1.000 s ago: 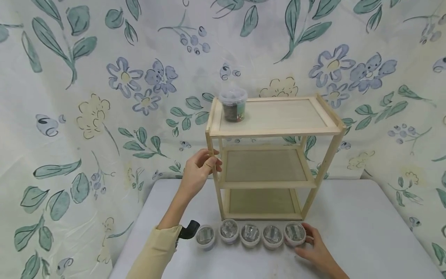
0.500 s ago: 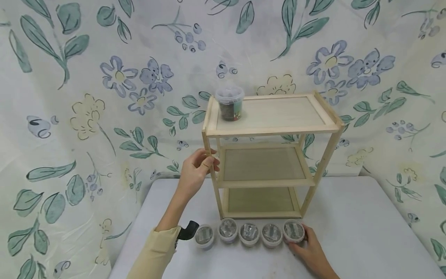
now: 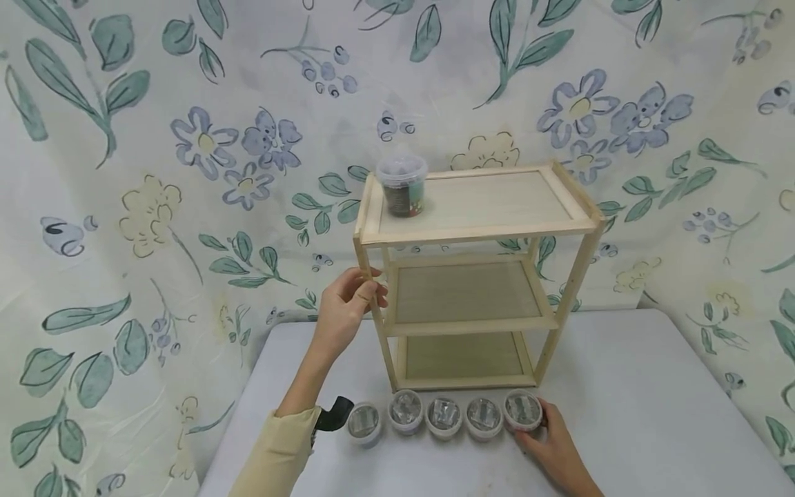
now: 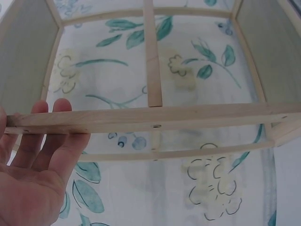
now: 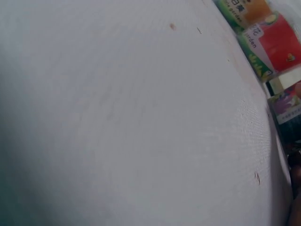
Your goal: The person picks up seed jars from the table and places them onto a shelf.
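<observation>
A light wooden three-tier shelf (image 3: 472, 328) stands on the table in the head view. My left hand (image 3: 340, 314) grips its front left post (image 4: 188, 117); the left wrist view has the fingers curled about that wood. In front of the shelf, my right hand (image 3: 555, 449) holds the rightmost tub (image 3: 524, 411), a small clear-lidded plastic one, with thumb and fingers at its side. A similar bucket-shaped tub (image 3: 402, 188) is on the top tier at the left. The right wrist view catches only part of a dark-labelled tub (image 5: 290, 115) at its edge.
Several more tubs (image 3: 444, 417) stand in a row to the left of the held one, near the shelf's base. Red and orange labels (image 5: 282, 44) show on some. Behind the white table (image 3: 646, 400) hangs a floral-patterned sheet (image 3: 248, 83).
The right thumb has come in against the rightmost tub, where before it was apart. The left hand keeps its hold on the post. The head view has shifted slightly.
</observation>
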### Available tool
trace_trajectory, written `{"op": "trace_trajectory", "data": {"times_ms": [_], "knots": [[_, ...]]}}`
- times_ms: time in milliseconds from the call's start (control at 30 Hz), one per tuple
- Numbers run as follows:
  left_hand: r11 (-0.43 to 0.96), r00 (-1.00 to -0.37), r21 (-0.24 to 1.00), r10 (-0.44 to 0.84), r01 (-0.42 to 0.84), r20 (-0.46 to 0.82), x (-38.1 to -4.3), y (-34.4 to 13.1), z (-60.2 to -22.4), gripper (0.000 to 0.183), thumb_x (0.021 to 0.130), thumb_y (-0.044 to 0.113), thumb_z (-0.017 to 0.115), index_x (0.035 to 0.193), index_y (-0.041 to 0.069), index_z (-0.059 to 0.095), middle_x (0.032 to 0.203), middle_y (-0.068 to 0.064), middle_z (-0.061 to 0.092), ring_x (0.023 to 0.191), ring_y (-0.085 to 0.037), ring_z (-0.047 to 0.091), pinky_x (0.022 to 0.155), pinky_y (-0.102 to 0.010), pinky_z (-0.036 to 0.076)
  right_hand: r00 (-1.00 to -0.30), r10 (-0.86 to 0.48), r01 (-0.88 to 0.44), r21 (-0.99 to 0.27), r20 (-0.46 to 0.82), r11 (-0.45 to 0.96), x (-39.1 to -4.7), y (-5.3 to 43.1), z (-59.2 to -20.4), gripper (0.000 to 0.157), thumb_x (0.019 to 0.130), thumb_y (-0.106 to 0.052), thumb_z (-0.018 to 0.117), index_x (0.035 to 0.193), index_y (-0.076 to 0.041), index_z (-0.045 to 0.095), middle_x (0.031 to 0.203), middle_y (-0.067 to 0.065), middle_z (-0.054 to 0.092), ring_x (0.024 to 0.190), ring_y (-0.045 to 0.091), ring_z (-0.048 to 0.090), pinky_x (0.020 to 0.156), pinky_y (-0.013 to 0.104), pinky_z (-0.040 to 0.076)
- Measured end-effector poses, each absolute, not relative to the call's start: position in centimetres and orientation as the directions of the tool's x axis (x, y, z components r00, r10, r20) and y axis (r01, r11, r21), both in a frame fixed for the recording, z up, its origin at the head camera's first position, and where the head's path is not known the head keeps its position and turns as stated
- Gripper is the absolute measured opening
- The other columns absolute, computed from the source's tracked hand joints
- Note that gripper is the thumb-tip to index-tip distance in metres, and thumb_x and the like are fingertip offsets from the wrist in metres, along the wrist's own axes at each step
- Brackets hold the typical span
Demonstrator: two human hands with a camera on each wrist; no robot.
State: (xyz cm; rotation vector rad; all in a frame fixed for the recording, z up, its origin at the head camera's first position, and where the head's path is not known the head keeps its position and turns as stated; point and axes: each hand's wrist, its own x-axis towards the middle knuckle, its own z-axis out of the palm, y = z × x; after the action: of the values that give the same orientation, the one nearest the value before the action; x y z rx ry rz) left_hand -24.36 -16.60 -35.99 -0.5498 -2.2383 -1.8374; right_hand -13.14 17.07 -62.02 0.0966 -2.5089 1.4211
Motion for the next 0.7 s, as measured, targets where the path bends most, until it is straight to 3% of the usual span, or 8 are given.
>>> {"op": "trace_trajectory", "data": {"times_ms": [200, 467, 700], "knots": [[0.156, -0.911, 0.902, 0.158, 0.403, 0.38, -24.44, -16.58, -35.98, 0.02, 0.103, 0.012, 0.054, 0.119, 0.0, 0.06, 0.096, -0.025, 0.065, 0.08, -0.021, 0.068, 0.084, -0.038, 0.058, -0.96, 0.073, -0.194, -0.832, 0.27, 0.52, -13.23, 17.04, -61.86, 0.064, 0.079, -0.013, 0.083, 0.129, 0.006, 0.049, 0.122, 0.015, 0.058, 0.111, 0.001, 0.049, 0.092, 0.005, 0.034], [0.16, -0.907, 0.897, 0.157, 0.413, 0.39, -24.32, -16.7, -36.05, 0.021, 0.102, 0.012, 0.055, 0.118, 0.0, 0.06, 0.096, -0.025, 0.066, 0.079, -0.022, 0.068, 0.086, -0.039, 0.058, -0.981, 0.064, -0.121, -0.838, 0.182, 0.532, -13.13, 16.93, -61.58, 0.067, 0.083, -0.019, 0.081, 0.134, 0.006, 0.045, 0.128, 0.016, 0.055, 0.114, 0.013, 0.051, 0.097, 0.025, 0.045], [0.148, -0.905, 0.897, 0.159, 0.416, 0.394, -24.34, -16.62, -36.13, 0.022, 0.102, 0.016, 0.056, 0.118, 0.001, 0.06, 0.096, -0.025, 0.066, 0.079, -0.024, 0.068, 0.085, -0.04, 0.058, -0.981, 0.078, -0.105, -0.83, 0.176, 0.548, -13.12, 16.96, -61.15, 0.067, 0.082, -0.018, 0.081, 0.133, 0.007, 0.046, 0.126, 0.018, 0.057, 0.113, 0.019, 0.053, 0.097, 0.032, 0.047]]}}
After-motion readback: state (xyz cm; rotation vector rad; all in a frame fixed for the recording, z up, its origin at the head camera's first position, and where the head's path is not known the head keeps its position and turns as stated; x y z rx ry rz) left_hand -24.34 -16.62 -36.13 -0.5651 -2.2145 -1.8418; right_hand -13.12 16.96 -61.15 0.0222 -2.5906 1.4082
